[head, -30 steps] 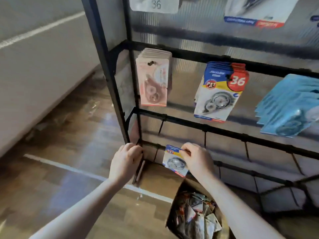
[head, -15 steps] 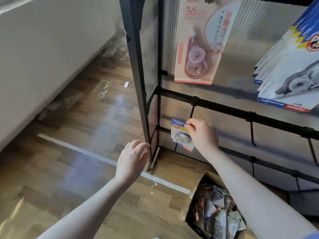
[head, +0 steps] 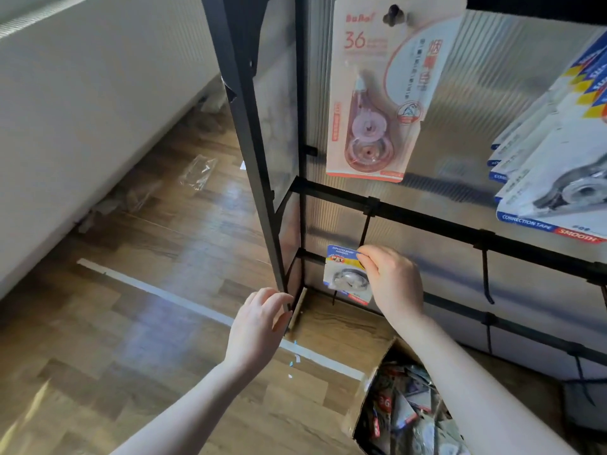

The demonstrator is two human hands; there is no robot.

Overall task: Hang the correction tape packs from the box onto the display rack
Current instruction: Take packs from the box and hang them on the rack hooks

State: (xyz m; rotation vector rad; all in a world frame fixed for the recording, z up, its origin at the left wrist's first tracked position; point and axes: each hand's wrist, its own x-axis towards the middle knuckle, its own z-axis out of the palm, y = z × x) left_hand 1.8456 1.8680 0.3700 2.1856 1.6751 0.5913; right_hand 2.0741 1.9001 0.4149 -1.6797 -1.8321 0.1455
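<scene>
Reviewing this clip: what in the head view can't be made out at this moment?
- Whether the small pack is on the hook: the right hand covers its top corner.
- Number of packs in the box: the right forearm and bottom edge hide most of it.
- Blue packs: cut off by the right edge.
- Left hand contact with the rack post: unclear.

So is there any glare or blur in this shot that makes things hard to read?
Head view: sunlight glares off the brown wooden floor at lower left; the blue-and-white hanging packs at the right edge are soft and stretched; the small blue pack pinched by the right hand is slightly blurred.
</scene>
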